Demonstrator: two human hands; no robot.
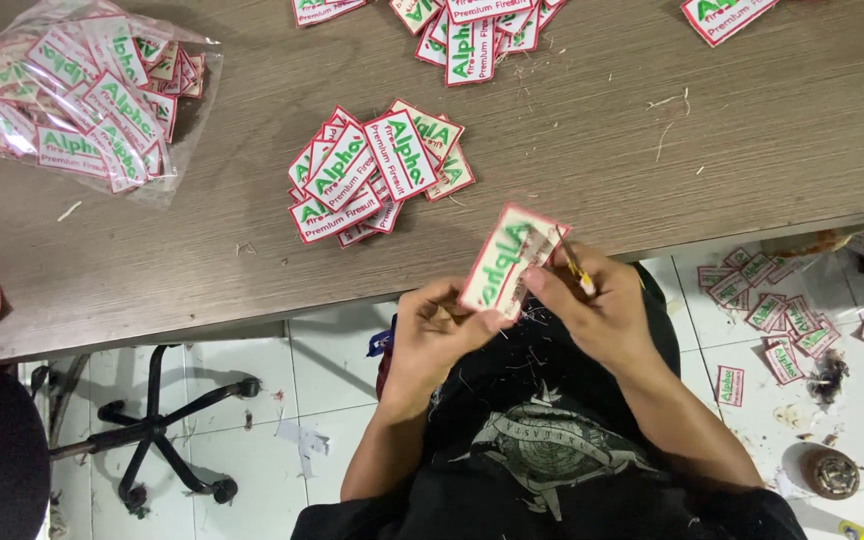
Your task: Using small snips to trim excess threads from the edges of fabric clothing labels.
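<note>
Embroidered patch (505, 257) pinched in left hand (439, 335); right hand (597, 310) grips what looks like snips (574, 265) above it, could nick the border stitching.

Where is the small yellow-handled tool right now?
In the head view, the yellow-handled tool sits in the right hand, against the right edge of the patch pinched by the left hand.

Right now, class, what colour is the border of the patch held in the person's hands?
Red, around a white patch with green lettering; the head view shows it best.
</note>
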